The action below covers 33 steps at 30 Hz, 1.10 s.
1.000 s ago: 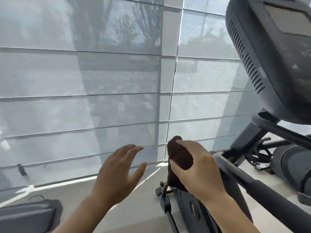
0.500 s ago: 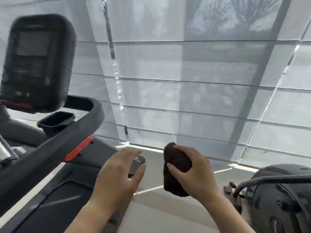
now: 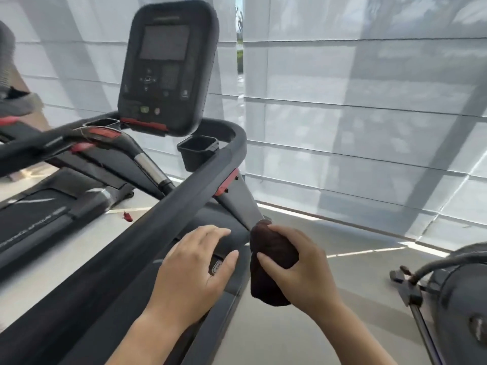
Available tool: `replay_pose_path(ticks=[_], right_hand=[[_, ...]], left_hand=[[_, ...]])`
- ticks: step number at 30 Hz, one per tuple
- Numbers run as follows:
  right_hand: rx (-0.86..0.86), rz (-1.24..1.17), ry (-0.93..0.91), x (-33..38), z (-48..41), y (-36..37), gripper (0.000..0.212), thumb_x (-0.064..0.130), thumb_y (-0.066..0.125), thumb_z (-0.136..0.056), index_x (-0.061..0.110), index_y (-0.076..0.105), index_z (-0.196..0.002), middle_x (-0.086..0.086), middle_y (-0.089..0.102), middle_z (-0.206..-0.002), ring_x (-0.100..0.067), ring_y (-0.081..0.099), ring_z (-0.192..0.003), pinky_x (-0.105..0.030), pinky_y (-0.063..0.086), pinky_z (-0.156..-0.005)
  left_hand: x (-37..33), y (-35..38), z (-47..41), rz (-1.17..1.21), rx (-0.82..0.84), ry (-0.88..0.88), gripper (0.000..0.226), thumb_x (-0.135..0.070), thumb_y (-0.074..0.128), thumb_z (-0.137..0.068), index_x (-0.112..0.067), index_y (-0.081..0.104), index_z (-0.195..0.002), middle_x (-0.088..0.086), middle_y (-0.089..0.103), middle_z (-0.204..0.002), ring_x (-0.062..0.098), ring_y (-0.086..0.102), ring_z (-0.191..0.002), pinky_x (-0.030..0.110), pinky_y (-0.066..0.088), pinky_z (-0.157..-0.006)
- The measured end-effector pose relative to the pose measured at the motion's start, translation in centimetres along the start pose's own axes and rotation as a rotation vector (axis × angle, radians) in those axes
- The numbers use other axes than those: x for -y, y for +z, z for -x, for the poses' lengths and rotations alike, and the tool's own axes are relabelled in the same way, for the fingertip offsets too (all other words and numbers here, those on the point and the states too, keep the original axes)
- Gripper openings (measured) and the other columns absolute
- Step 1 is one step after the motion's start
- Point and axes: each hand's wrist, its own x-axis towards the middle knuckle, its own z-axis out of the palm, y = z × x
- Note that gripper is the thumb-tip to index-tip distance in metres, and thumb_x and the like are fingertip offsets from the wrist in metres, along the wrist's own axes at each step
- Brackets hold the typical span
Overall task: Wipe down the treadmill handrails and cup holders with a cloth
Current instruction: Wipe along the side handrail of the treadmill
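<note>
Dark brown bunched cloth [image 3: 272, 250] is gripped in the right hand [image 3: 303, 277], just right of the grey padded treadmill handrail [image 3: 171, 206]. The left hand [image 3: 189, 275] is relaxed and holds nothing.

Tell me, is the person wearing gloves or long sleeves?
No. The left hand and the right hand are bare: no gloves, and no rings or watch show. Both forearms are uncovered to the picture's edge, so no sleeve is in view.
</note>
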Motion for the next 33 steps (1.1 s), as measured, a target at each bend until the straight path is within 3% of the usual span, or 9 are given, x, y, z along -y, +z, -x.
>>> replay_pose_path(ticks=[4, 9, 13, 18, 23, 27, 33], right_hand=[[0.043, -0.036, -0.037, 2.3, 3.4, 1.3, 0.042, 0.030, 0.075, -0.068, 0.040, 0.062, -0.107, 0.026, 0.062, -0.105, 0.007, 0.057, -0.099, -0.008, 0.042, -0.083], [0.106, -0.131, -0.041, 4.6, 8.5, 3.4, 0.042, 0.031, 0.074, -0.069, 0.040, 0.062, -0.108, 0.025, 0.063, -0.106, 0.005, 0.057, -0.100, -0.005, 0.039, -0.082], [0.169, -0.206, 0.004, 7.1, 13.0, 6.0, 0.042, 0.028, 0.075, -0.070, 0.040, 0.062, -0.107, 0.025, 0.062, -0.106, 0.006, 0.056, -0.101, -0.006, 0.040, -0.083], [0.193, -0.199, -0.033, 11.6, 16.3, 8.6, 0.041, 0.031, 0.074, -0.068, 0.037, 0.063, -0.107, 0.025, 0.064, -0.106, 0.004, 0.057, -0.102, -0.016, 0.044, -0.086], [0.102, -0.189, -0.073, 16.7, 17.3, 11.8, 0.043, 0.038, 0.071, -0.068, 0.041, 0.060, -0.109, 0.026, 0.063, -0.107, 0.004, 0.057, -0.102, -0.017, 0.045, -0.085], [0.005, -0.154, -0.079, 20.1, 17.8, 15.4, 0.044, 0.035, 0.074, -0.071, 0.036, 0.061, -0.113, 0.022, 0.063, -0.110, 0.004, 0.057, -0.103, -0.018, 0.047, -0.088], [-0.138, -0.065, -0.061, 23.6, 16.5, 20.4, 0.043, 0.036, 0.072, -0.072, 0.041, 0.058, -0.112, 0.027, 0.058, -0.107, 0.007, 0.054, -0.101, -0.005, 0.039, -0.085]], left_hand=[[0.8, -2.1, 5.2, -0.025, -0.017, -0.077, 0.052, -0.061, 0.028, -0.081, -0.036, 0.049, -0.121, -0.022, 0.051, -0.124, -0.006, 0.039, -0.114, 0.023, 0.041, -0.088], [0.9, -4.8, 12.5, -0.103, -0.016, -0.154, 0.049, -0.060, 0.030, -0.083, -0.036, 0.051, -0.119, -0.023, 0.052, -0.121, -0.007, 0.039, -0.111, 0.021, 0.046, -0.072], [1.7, -7.9, 17.5, -0.162, -0.019, -0.217, 0.039, -0.054, 0.040, -0.087, -0.034, 0.053, -0.119, -0.021, 0.053, -0.122, -0.003, 0.042, -0.113, 0.021, 0.047, -0.073], [3.6, -12.0, 21.9, -0.184, -0.045, -0.242, 0.042, -0.055, 0.038, -0.084, -0.035, 0.052, -0.118, -0.021, 0.053, -0.120, -0.002, 0.043, -0.109, 0.020, 0.045, -0.071], [7.3, -15.7, 24.3, -0.161, -0.066, -0.226, 0.038, -0.053, 0.041, -0.084, -0.036, 0.051, -0.117, -0.022, 0.053, -0.118, -0.002, 0.046, -0.104, 0.020, 0.045, -0.074], [11.2, -19.1, 24.7, -0.146, -0.030, -0.142, 0.039, -0.051, 0.043, -0.083, -0.033, 0.053, -0.116, -0.018, 0.057, -0.114, 0.000, 0.049, -0.100, 0.016, 0.036, -0.076], [17.7, -22.4, 24.2, -0.127, 0.024, -0.060, 0.035, -0.048, 0.049, -0.084, -0.034, 0.053, -0.116, -0.019, 0.057, -0.117, 0.004, 0.052, -0.104, 0.020, 0.040, -0.076]])
